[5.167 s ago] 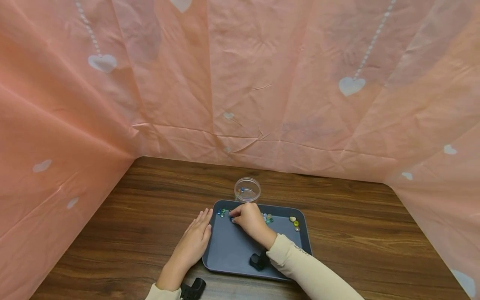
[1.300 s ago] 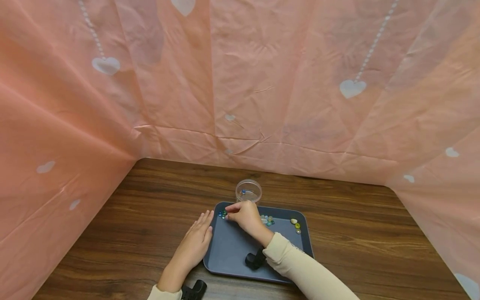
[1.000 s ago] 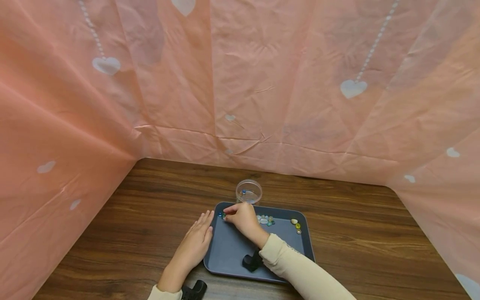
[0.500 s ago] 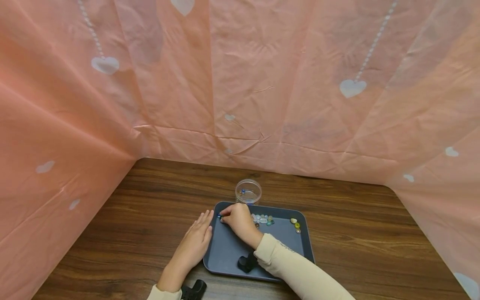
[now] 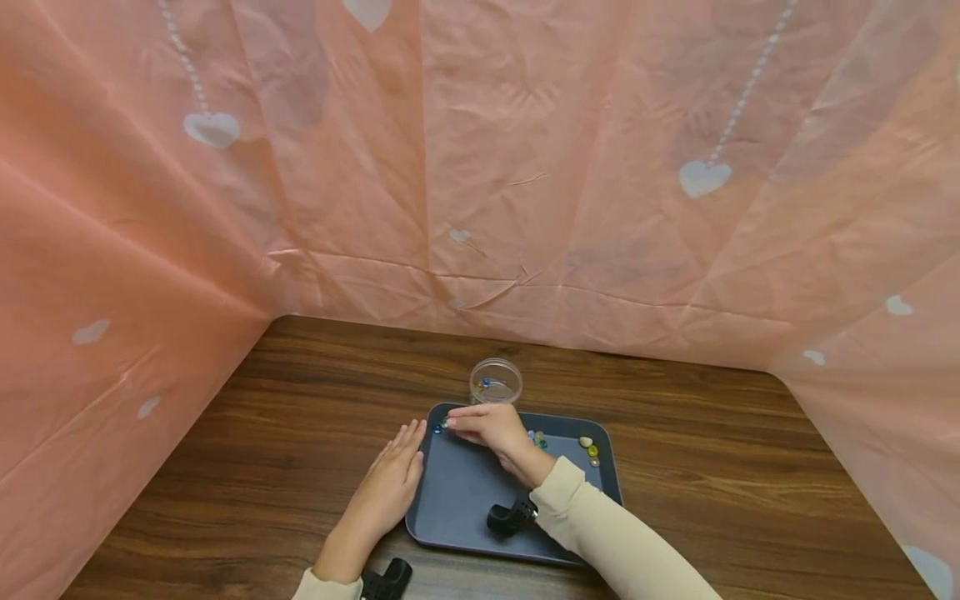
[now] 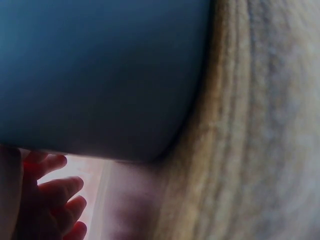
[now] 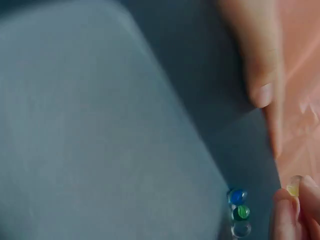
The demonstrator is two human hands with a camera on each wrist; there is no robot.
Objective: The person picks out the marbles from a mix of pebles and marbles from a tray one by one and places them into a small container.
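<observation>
Right hand: the right hand (image 5: 497,433) reaches over the tray (image 5: 461,500) to its far left corner, fingers narrowed to a pinch.
Pinched marble: a clear marble with a yellowish core (image 7: 293,185), held between the right fingertips.
Corner marbles: just beside those fingertips sit a blue marble (image 7: 238,196), a green marble (image 7: 241,213) and a colourless marble (image 7: 241,229), close together in a row by the tray wall.
Left hand: the left hand (image 5: 390,479) lies with fingers straight along the left rim, apparently touching it and gripping nothing, perhaps to steady the tray.
Right of the pinch: bluish-green pieces (image 5: 542,442), partly hidden by the right hand; farther right, a cream stone (image 5: 585,442) and a yellow piece (image 5: 592,451).
Beyond the right fingers: a clear round container (image 5: 496,392) on the counter (image 5: 360,367), with a blue bead (image 5: 486,382) showing in it.
Step in hand: handling one marble at the corner cluster, it seems.
Next move: calls for a light, controlled pinch; a round, slick marble could roll, and careless fingers could knock its neighbours.
</observation>
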